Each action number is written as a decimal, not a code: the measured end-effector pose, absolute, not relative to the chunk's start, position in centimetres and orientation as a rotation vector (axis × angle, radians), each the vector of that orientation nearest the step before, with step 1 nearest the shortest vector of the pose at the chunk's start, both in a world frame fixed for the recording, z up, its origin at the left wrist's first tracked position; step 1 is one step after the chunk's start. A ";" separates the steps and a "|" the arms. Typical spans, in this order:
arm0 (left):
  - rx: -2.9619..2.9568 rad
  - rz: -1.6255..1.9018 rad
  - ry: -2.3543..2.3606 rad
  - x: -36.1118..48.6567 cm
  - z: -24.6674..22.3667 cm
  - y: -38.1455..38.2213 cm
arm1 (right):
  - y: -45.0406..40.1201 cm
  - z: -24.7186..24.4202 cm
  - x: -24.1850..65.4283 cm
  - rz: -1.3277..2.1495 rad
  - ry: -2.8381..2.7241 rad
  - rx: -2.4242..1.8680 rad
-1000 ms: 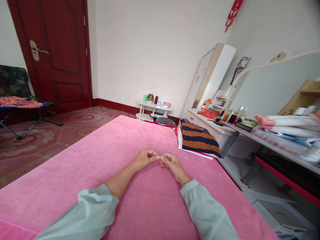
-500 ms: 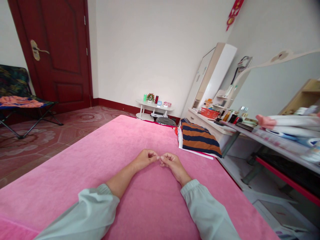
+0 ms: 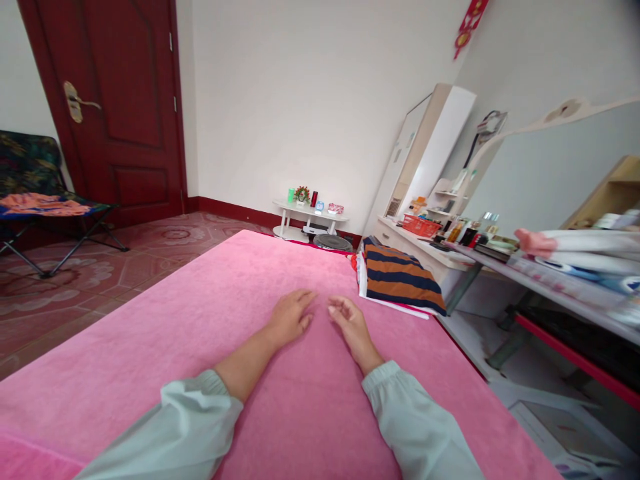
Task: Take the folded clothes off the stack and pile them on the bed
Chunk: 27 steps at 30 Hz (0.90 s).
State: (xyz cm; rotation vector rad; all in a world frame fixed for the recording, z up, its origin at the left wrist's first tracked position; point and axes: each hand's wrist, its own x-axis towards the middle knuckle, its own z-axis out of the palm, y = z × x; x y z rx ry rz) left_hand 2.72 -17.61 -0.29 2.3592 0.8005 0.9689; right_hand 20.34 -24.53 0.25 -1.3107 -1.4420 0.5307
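My left hand (image 3: pixel 293 317) is over the middle of a pink plush cover (image 3: pixel 180 313), its fingers stretched forward and its thumb apart from them. Nothing shows in it. Facing it across a small gap is my right hand (image 3: pixel 349 323), with loosely bent fingers and no object visible between them. The two hands do not touch. Both forearms, in pale green sleeves, reach in from the near edge.
A folded brown-and-navy striped cloth (image 3: pixel 400 277) lies at the cover's far right corner. Beyond stands a small white table (image 3: pixel 300 209) with little items. A dressing table with a red basket (image 3: pixel 420 225) is at right, a folding chair (image 3: pixel 45 203) at left.
My hands have drawn apart; their fingertips met before. The left hand has turned palm-down and its fingers have spread from a pinch. The right fingers have loosened.
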 end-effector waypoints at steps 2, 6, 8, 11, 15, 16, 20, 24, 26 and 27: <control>2.685 1.030 0.963 2.6 0.0 -18.2 | -24.9 0.8 20.2 0.034 -1.598 -1.466; 2.951 1.072 1.233 2.9 0.7 -19.3 | -25.7 2.2 19.0 -0.628 -1.815 -1.752; 2.978 1.085 1.304 3.0 1.0 -19.6 | -26.0 2.5 18.3 -0.769 -1.872 -1.799; 2.964 1.117 1.398 3.1 1.3 -19.7 | -25.9 2.6 17.7 -0.873 -1.898 -1.815; 2.946 1.141 1.437 3.0 1.5 -19.8 | -25.8 2.4 17.8 -0.898 -1.893 -1.814; 2.944 1.145 1.436 3.0 1.5 -19.9 | -25.8 2.4 17.8 -0.893 -1.891 -1.813; 2.926 1.155 1.430 3.1 2.0 -20.1 | -25.9 2.5 17.7 -0.866 -1.884 -1.799; 2.884 1.196 1.442 3.2 2.2 -20.2 | -26.1 2.8 17.3 -0.813 -1.860 -1.789; 2.858 1.183 1.424 3.1 1.8 -20.0 | -26.1 2.6 17.4 -0.759 -1.818 -1.802; 2.844 1.112 1.401 3.1 1.4 -19.9 | -26.0 2.4 17.7 -0.710 -1.788 -1.833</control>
